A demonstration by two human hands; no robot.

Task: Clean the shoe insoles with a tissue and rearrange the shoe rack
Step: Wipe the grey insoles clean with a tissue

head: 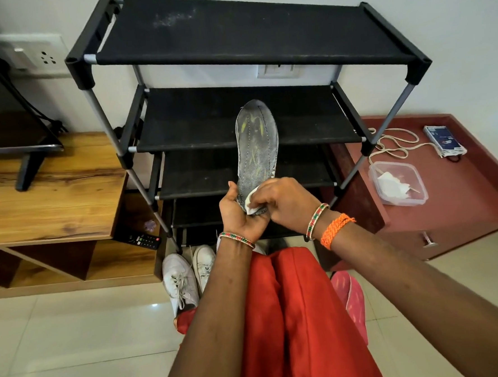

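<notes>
left hand (237,209) fingers clamp the insole (257,147) heel; its long axis runs far. right hand (283,200) pinches tissue (252,198) there.

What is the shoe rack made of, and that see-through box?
The shoe rack looks like matte black fabric shelves, dusty on top, stretched between grey metal-looking tubes with black plastic-looking corner joints. The clear box looks like glossy plastic: you can see white crumpled paper through its walls.
</notes>
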